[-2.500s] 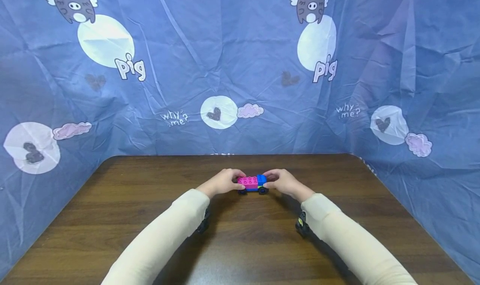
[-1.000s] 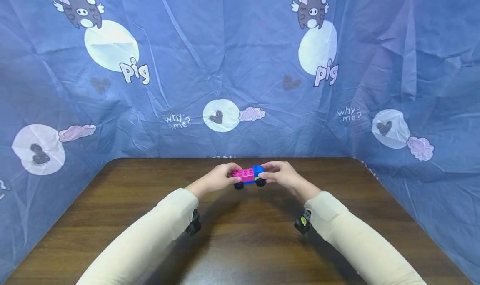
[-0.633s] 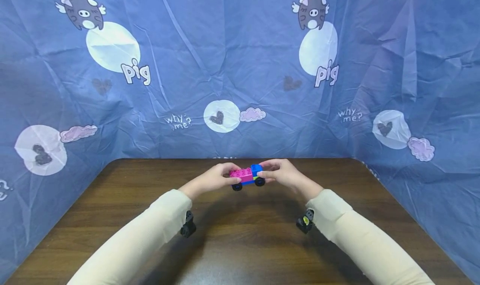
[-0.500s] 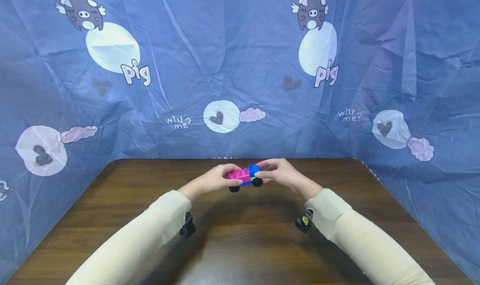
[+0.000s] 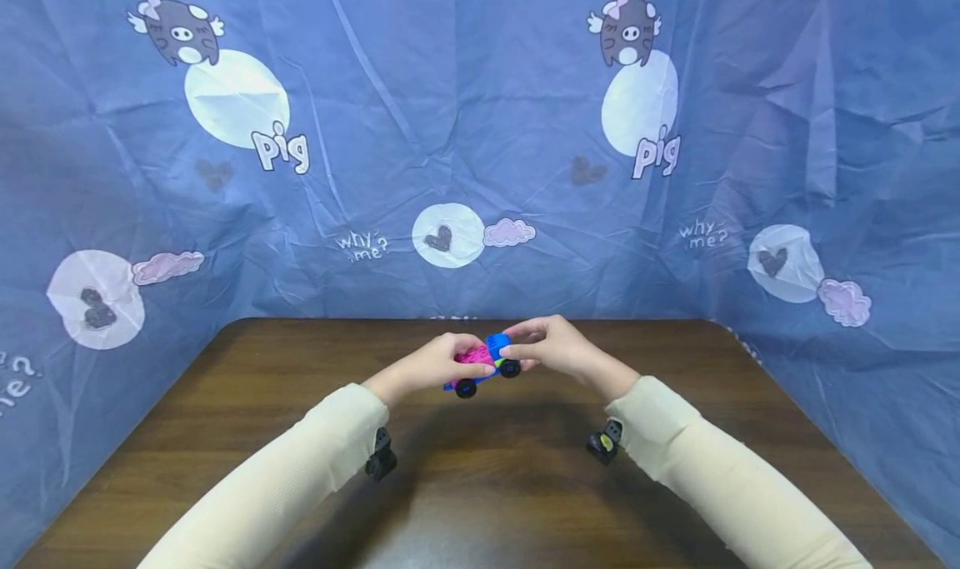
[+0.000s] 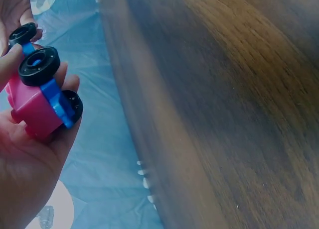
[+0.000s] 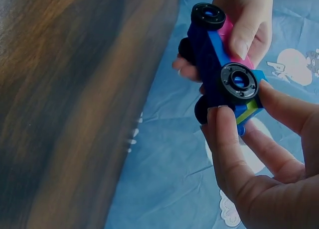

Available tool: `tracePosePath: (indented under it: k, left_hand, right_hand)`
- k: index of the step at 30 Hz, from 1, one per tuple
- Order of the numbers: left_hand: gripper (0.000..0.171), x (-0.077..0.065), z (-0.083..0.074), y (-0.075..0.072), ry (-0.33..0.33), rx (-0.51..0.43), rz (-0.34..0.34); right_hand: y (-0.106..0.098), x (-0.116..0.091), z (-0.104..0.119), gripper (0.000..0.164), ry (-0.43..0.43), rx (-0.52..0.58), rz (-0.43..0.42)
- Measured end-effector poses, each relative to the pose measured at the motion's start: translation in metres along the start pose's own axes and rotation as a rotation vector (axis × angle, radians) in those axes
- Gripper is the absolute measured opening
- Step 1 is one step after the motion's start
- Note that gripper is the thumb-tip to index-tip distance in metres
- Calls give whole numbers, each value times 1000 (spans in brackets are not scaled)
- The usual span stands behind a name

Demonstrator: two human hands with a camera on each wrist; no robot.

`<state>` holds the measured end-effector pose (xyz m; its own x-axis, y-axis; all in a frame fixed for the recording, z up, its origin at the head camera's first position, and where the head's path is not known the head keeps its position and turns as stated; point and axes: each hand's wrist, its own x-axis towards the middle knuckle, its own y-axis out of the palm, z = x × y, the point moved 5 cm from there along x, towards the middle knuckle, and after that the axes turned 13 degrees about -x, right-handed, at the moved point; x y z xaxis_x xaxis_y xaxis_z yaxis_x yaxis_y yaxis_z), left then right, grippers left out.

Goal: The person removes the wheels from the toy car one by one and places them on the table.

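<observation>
a small toy car of pink and blue plastic bricks on black wheels (image 5: pixel 486 356) is hanging above a dark brown wood-grain table (image 5: pixel 495 477), tilting so that its blue cab (image 5: pixel 497 343) is sitting higher. the bare left hand (image 5: pixel 431 365) is gripping the pink studded part, its thumb lying across the side and hiding some of it. the bare right hand (image 5: pixel 561 348) is pinching the cab end between thumb and fingers, partly masking a lime-green piece below. in the right wrist view two wheels are showing fully, while the others are half hiding behind the blue base and fingertips. in the left wrist view the frame is cutting off both hands.

two cream long sleeves (image 5: pixel 262 477) are running out of the head view's bottom edge, a small black wrist device (image 5: pixel 381 455) jutting below the left cuff and another below the right.

behind, a creased blue printed cloth (image 5: pixel 525 119) is showing pigs, hearts and clouds, reading "pig" twice and "why me?" twice; lettering at the left edge is being cut off, and white print behind the table's far edge is mostly hiding, unreadable.
</observation>
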<state>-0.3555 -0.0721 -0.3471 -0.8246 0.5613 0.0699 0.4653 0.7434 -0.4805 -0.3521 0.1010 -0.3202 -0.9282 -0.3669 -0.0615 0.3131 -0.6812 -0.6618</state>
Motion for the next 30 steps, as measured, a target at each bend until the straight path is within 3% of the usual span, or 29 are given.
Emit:
tracePosePath:
  k: [7, 11, 15, 20, 30]
  left_hand:
    - [28, -8, -2, 2, 40, 44, -9]
    - [24, -14, 1, 1, 62, 60, -64]
    - [23, -19, 6, -1, 57, -48, -103]
    - [24, -24, 7, 0, 55, -186, -96]
    - [26, -32, 2, 5, 34, -212, -87]
  right_hand:
    - [2, -1, 0, 42, -17, 19, -23]
    - [4, -2, -4, 44, -42, 81, -25]
    - [11, -5, -6, 40, -64, 119, 4]
    - [21, -9, -6, 36, -88, 142, 49]
    - [39, -14, 1, 27, -134, 220, 112]
